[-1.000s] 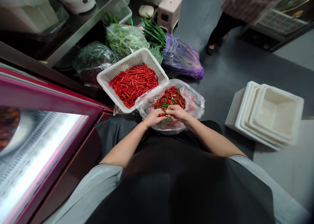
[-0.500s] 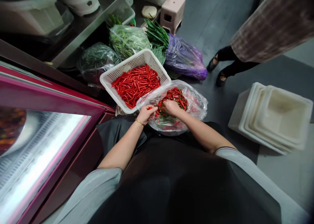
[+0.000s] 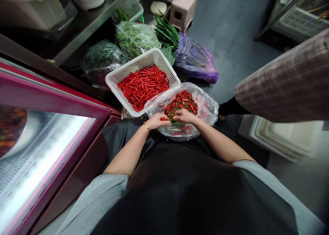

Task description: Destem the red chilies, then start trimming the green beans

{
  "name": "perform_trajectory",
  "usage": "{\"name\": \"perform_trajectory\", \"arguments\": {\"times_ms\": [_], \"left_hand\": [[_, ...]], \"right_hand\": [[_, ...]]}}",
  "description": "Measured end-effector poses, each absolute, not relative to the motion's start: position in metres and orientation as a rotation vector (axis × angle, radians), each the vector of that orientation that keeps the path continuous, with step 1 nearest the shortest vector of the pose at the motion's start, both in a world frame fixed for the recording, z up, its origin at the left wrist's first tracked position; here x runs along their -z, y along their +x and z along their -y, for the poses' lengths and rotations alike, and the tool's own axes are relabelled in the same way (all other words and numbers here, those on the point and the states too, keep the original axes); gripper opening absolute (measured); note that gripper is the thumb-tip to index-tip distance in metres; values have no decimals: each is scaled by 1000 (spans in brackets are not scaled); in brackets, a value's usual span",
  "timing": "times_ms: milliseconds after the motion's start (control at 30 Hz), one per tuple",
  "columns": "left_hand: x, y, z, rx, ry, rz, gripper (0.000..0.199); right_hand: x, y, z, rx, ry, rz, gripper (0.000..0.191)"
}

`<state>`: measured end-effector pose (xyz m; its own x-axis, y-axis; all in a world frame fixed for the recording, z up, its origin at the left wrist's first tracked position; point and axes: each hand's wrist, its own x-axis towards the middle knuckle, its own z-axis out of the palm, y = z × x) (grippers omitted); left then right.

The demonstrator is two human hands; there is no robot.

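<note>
A clear plastic bag [image 3: 205, 108] sits open at my lap, with red chilies [image 3: 185, 101] on green stems inside. My left hand [image 3: 157, 121], with a gold bangle at the wrist, is closed at the bag's left side, red chili showing at its fingertips. Just right of it, my right hand [image 3: 184, 116] has its fingers pinched over the stemmed chilies; what lies between them is too small to make out. Touching the bag's left edge is a white perforated basket [image 3: 160, 58] holding many red chilies [image 3: 144, 85] that look stemless.
Behind the basket lie bagged leafy greens [image 3: 137, 37], a dark-green bag [image 3: 102, 60] and a purple bag [image 3: 196, 58] of long green stalks. A pink stool [image 3: 183, 7] stands beyond. At right are a person's plaid garment [image 3: 285, 80] and stacked white tubs [image 3: 280, 133]. A lit display case [image 3: 51, 145] borders the left.
My right hand has drawn back toward me, low over the chilies, and my left hand has shifted slightly right. The person in plaid has come closer, now partly covering the tubs.
</note>
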<state>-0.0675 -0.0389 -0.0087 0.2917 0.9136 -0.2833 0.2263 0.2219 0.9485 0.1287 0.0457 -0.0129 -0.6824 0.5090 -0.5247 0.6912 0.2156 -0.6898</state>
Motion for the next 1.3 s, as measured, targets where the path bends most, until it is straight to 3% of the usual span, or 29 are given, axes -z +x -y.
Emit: {"name": "perform_trajectory", "arguments": {"times_ms": [100,167,300,467,600,767,900,1000,1067,1133,1233,1300], "left_hand": [[10,-76,41,-802,984,-1258,34],[13,-78,39,-853,856,-1288,37],[15,-62,18,-805,975,-1425,39],[10,-21,-27,-656,1459,-1477,39],[5,-14,-42,-674,1386,-1512,39],[-4,-34,-22,-791,1401,-1349,40],[-10,-39,17,-583,1514,-1253,17],[-9,-40,47,-529,1406,-1029,18],[-5,-43,61,-545,1209,-921,22],[0,-49,67,-658,934,-895,24],[7,-60,64,-898,592,-812,26],[10,-67,59,-977,501,-793,24]], "right_hand": [[23,108,-37,744,1316,-2551,35],[30,90,-25,563,1201,-2553,40],[37,79,-20,515,1072,-2501,39],[25,130,-44,544,1181,-2453,38],[12,166,-53,567,1309,-2397,36],[-1,166,-49,886,1224,-2468,33],[-15,156,-27,1310,1042,-2599,32],[-21,160,-12,1830,727,-2355,38],[-19,162,-13,1964,615,-2173,41],[-13,154,-24,1724,823,-2270,41],[6,121,-47,943,1343,-2531,43],[20,92,-58,674,1415,-2572,44]]}}
